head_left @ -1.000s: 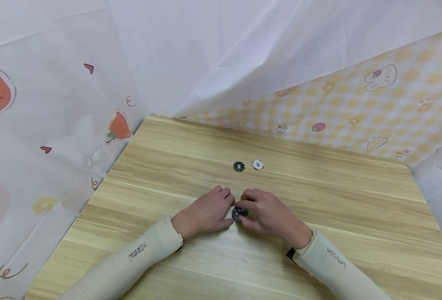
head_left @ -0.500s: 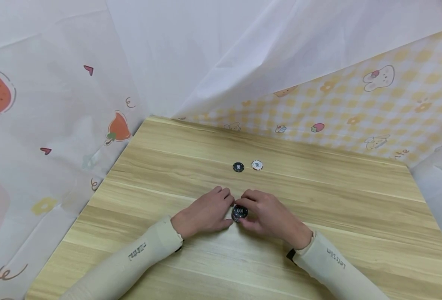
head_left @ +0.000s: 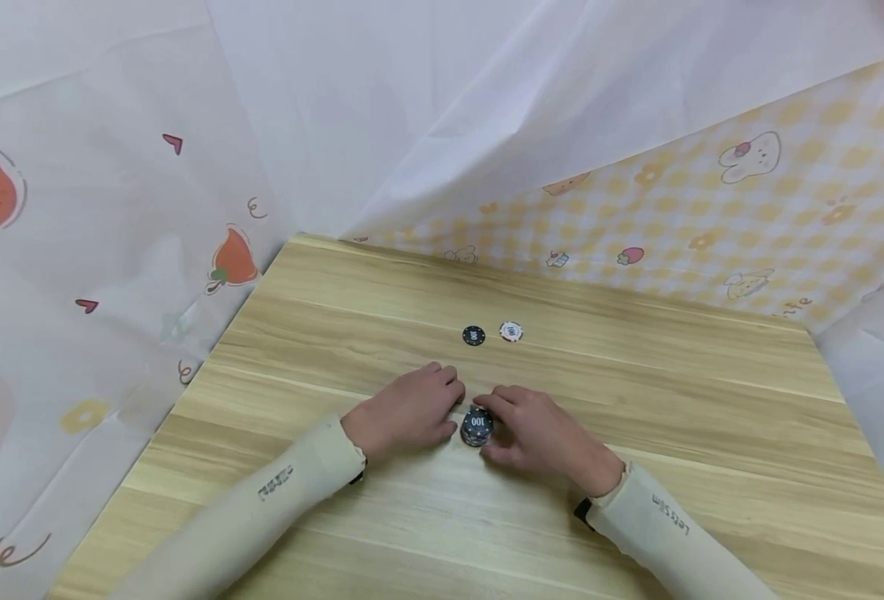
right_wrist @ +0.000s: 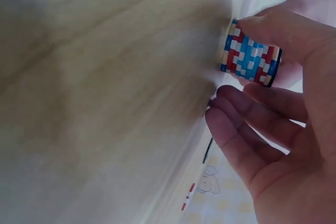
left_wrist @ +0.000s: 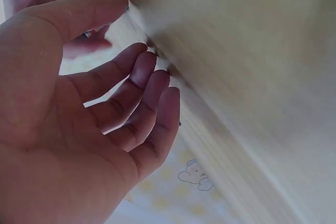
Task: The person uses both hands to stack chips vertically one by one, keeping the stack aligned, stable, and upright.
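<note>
A stack of poker chips (head_left: 476,423) stands upright on the wooden table, a black chip marked 100 on top. Its side shows red, blue, white and cream edges in the right wrist view. My right hand (head_left: 535,429) curls thumb and index finger round the right side of the stack, the index fingertip at its back edge. My left hand (head_left: 404,412) rests low at the left of the stack, a small gap between its fingertips and the chips. Its fingers (left_wrist: 142,98) are loosely bent, holding nothing.
Behind the hands, a black chip (head_left: 474,336) and a white chip (head_left: 511,332) lie flat side by side on the table (head_left: 659,392). White and yellow checked cloth (head_left: 674,217) hangs along the table's back edge, with printed white cloth (head_left: 134,183) at the left.
My left hand has drawn slightly left, away from the stack. My right hand has eased slightly off its front, leaving more of the chips in view. The two loose chips stay put.
</note>
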Available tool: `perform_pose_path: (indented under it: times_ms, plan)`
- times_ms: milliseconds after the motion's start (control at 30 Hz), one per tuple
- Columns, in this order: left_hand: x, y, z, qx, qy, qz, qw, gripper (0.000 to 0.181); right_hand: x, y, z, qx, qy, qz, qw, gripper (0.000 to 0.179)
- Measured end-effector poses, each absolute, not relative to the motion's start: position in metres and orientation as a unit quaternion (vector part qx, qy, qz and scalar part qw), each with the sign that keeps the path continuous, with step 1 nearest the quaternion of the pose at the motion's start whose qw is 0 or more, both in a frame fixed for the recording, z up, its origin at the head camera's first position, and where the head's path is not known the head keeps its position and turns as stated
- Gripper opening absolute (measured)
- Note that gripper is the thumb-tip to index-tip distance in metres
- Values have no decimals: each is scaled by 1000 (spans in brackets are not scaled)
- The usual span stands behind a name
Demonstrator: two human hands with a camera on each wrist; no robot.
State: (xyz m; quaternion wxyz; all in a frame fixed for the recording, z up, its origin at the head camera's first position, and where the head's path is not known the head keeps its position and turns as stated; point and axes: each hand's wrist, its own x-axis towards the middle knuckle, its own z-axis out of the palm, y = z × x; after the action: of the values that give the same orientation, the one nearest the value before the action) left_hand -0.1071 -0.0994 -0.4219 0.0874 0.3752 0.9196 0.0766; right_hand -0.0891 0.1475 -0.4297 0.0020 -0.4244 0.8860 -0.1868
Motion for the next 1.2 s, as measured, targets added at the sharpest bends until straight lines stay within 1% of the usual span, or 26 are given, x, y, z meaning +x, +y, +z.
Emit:
perform_pose_path:
  times_ms: [100, 233, 333, 567, 700, 833, 1033, 1200]
  plan:
    - [-117, -98, -420, 380, 919, 71, 78, 25, -89, 147, -433, -417, 890, -185, 12, 57]
    - [-131, -96, -421, 379, 922, 57, 57, 23, -90, 146, -436, -409, 894, -183, 13, 50]
    - [-144, -94, -423, 375, 925, 45, 47, 26, -90, 145, -438, -399, 898, -186, 19, 47]
    - [-172, -90, -424, 372, 926, 53, 19, 36, -88, 143, -438, -391, 901, -188, 21, 46]
    - [-185, -85, -425, 370, 927, 69, 13, 37, -87, 143, -438, -387, 902, -190, 27, 45]
    - [-195, -78, -425, 373, 924, 79, 16, 34, -87, 144, -439, -385, 902, -192, 30, 45]
    - [-205, -71, -424, 368, 928, 51, 34, 40, -86, 144, -438, -385, 904, -185, 26, 44]
    - [-213, -68, -429, 361, 931, 31, 40, 40, -86, 144, -439, -383, 904, -185, 24, 44]
